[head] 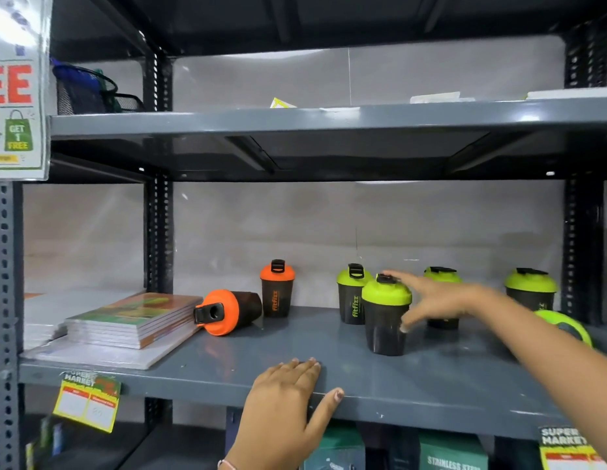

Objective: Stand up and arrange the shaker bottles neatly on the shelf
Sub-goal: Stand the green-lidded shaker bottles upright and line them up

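Shaker bottles scattered along the grey shelf point(430, 378): orange-lidded bottle point(229, 312) on its side beside the stacked notebooks point(136, 320), another orange one point(277, 288) upright behind it, green-lidded bottle point(386, 313) upright at the front. Right hand point(441, 300) open, fingers spread, just beside that front green bottle, gripping nothing. Left hand point(285, 398) flat and open on the shelf edge. Best grasped round the dark body, below the lid, then slid back into line. Tipped green bottle point(566, 325) half hidden behind the forearm – orientation unclear.
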